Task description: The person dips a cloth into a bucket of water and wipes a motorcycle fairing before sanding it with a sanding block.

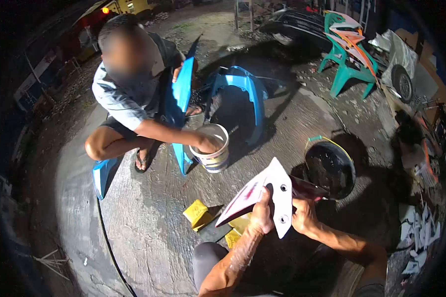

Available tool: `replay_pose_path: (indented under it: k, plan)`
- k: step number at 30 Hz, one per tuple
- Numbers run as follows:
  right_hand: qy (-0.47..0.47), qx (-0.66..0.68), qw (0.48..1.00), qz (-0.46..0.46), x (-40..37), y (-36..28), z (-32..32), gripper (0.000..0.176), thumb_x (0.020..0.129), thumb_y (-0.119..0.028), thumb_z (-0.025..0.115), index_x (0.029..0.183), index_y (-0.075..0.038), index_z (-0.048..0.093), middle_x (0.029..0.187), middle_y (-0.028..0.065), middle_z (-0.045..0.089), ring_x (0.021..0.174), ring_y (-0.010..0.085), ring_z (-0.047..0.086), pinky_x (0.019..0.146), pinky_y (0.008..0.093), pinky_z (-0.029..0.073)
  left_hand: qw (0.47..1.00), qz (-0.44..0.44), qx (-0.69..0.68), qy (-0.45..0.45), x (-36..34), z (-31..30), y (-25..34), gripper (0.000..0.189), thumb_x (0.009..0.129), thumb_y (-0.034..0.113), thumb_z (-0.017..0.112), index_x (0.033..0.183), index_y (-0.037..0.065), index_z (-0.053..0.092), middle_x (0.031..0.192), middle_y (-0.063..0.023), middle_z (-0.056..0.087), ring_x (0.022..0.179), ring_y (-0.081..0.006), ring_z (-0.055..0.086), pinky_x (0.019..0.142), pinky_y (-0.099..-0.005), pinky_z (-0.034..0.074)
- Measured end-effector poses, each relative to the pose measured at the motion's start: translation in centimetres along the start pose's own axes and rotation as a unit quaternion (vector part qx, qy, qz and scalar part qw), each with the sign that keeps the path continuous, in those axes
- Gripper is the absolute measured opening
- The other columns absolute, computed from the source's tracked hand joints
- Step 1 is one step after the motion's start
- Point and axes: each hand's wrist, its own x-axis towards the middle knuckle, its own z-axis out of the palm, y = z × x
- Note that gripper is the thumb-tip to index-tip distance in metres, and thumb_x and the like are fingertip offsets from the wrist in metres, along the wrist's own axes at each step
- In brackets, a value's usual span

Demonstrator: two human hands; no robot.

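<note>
My left hand [262, 215] grips a white and dark-red motorcycle fairing panel [281, 184], with the thumb on its near face. The panel is held tilted above the ground and has two round mounting holes. My right hand [305, 216] is closed at the panel's right side, below its dark-red wing [307, 189]. Its fingertips are hidden, and what they hold cannot be made out. Beneath the panel lie a folded yellow sheet [197, 214], perhaps sandpaper, and another yellow piece [232, 238]. A black bucket [332, 168] of dark water stands beyond my right hand.
Opposite me, a crouching person [139, 89] holds a blue panel [182, 91] and dips a hand into a white bucket [216, 161]. A curved blue panel [252, 99] stands behind. A green chair [349, 69] holds orange-white parts. A dark hose [106, 242] crosses the concrete.
</note>
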Motion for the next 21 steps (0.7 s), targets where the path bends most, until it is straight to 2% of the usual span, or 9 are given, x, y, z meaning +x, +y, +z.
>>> replay_pose_path:
  k: [3,5,7,9,11,13,15,18,21]
  plan:
    - [0.041,-0.003,0.998,-0.045,0.0,-0.3,0.1,0.017,0.081,-0.013,0.067,0.096,-0.004,0.069,0.083,0.0149,0.068,0.075,0.0334,0.066,0.067,0.0404,0.052,1.0,0.012,-0.007,0.001,-0.1,-0.1,-0.3,0.051,0.098,0.047,0.05,0.132,0.009,0.051,0.122,-0.0082,0.063,0.109,-0.023,0.062,0.096,-0.0416,0.051]
    - [0.004,0.018,1.0,-0.012,0.1,-0.4,-0.2,0.017,0.082,-0.012,0.066,0.096,-0.003,0.068,0.09,0.0158,0.068,0.081,0.0334,0.067,0.069,0.0401,0.052,1.0,0.006,-0.007,0.024,-0.1,0.3,-0.3,0.048,0.098,0.044,0.05,0.131,0.009,0.052,0.121,-0.0083,0.063,0.108,-0.0232,0.062,0.095,-0.0422,0.051]
    - [-0.001,0.027,0.999,-0.04,0.6,-1.2,-0.5,0.019,0.082,-0.01,0.065,0.097,-0.001,0.067,0.096,0.0164,0.068,0.086,0.0344,0.067,0.072,0.0402,0.052,0.998,0.021,-0.003,0.055,0.3,-0.1,-0.8,0.046,0.099,0.043,0.05,0.13,0.008,0.052,0.12,-0.0083,0.064,0.106,-0.0231,0.063,0.095,-0.042,0.051]
    - [-0.05,0.036,0.998,-0.017,0.2,-0.4,-0.4,0.019,0.08,-0.011,0.067,0.097,-0.002,0.068,0.097,0.0164,0.068,0.087,0.035,0.066,0.074,0.0413,0.051,0.999,0.033,-0.002,0.031,0.7,-1.0,-1.1,0.047,0.1,0.043,0.047,0.132,0.008,0.051,0.122,-0.0089,0.063,0.107,-0.0227,0.062,0.095,-0.0399,0.051]
    - [-0.043,-0.058,0.996,-0.058,0.1,0.1,-0.3,0.02,0.079,-0.011,0.068,0.096,-0.002,0.068,0.095,0.0167,0.068,0.089,0.0352,0.065,0.076,0.0424,0.05,0.998,0.042,0.026,0.046,0.4,0.0,-0.8,0.051,0.101,0.046,0.044,0.133,0.008,0.049,0.123,-0.0087,0.062,0.108,-0.0225,0.061,0.095,-0.0387,0.051]
    - [-0.017,-0.027,0.997,-0.065,0.7,-0.9,-0.7,0.018,0.077,-0.009,0.069,0.092,0.0,0.069,0.086,0.0164,0.069,0.077,0.0361,0.065,0.074,0.0424,0.05,0.999,0.027,0.037,0.027,0.8,-0.3,-1.1,0.053,0.101,0.049,0.042,0.135,0.008,0.048,0.122,-0.0081,0.062,0.108,-0.0219,0.061,0.093,-0.038,0.051]
    - [0.011,0.016,0.999,-0.047,1.1,-2.8,-1.0,0.015,0.076,-0.009,0.068,0.089,-0.001,0.069,0.082,0.0171,0.068,0.073,0.0376,0.063,0.071,0.0424,0.049,0.998,0.03,0.054,0.015,0.8,-0.2,-0.9,0.053,0.101,0.047,0.042,0.135,0.008,0.047,0.121,-0.0084,0.062,0.104,-0.0205,0.062,0.088,-0.0358,0.053]
    - [-0.025,-0.032,0.999,-0.034,0.6,-1.1,-1.3,0.016,0.075,-0.004,0.064,0.09,-0.001,0.069,0.085,0.0173,0.066,0.083,0.0359,0.064,0.072,0.0413,0.049,0.996,0.051,0.063,0.035,1.7,-0.7,-1.7,0.049,0.103,0.043,0.04,0.134,0.007,0.048,0.114,-0.0091,0.064,0.088,-0.0174,0.066,0.07,-0.0301,0.056]
    - [-0.082,-0.071,0.994,-0.03,-0.4,1.8,-1.9,0.016,0.074,0.002,0.059,0.088,0.001,0.068,0.084,0.0178,0.066,0.082,0.0378,0.063,0.072,0.0386,0.049,0.981,0.029,0.182,0.054,1.8,-1.6,-1.2,0.048,0.103,0.043,0.041,0.132,0.007,0.052,0.107,-0.0087,0.066,0.08,-0.0164,0.066,0.064,-0.0293,0.056]
